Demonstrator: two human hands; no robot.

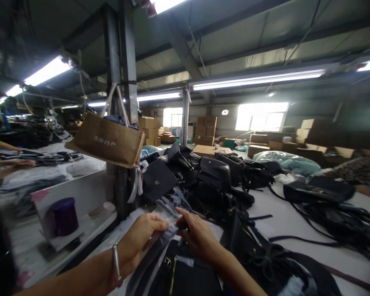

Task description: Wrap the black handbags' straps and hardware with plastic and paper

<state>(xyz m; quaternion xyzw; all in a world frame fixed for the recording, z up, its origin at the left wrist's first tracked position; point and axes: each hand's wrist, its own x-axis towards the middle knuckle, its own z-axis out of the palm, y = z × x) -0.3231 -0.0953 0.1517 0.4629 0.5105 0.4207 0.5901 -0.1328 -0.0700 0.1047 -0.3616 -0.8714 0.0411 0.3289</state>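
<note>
My left hand (pixel 143 235), with a metal bangle at the wrist, is closed on a strip of clear plastic film (pixel 175 201). Close beside it, my right hand (pixel 199 235) pinches the same film, its index finger stretched forward and the other fingers curled. The film trails down past the left hand toward a dark strap-like band. Below both hands lies a black bag (pixel 188 275) with a gold zipper. Just beyond them, black bags (pixel 212 172) are heaped on the table.
A brown tote bag (pixel 107 137) hangs from a metal post (pixel 129 74) at left. Black bags with loose straps (pixel 319 191) lie at right on the white tabletop (pixel 274 218). A purple bucket (pixel 63 216) stands lower left. Another person's arms (pixel 9 166) show at far left.
</note>
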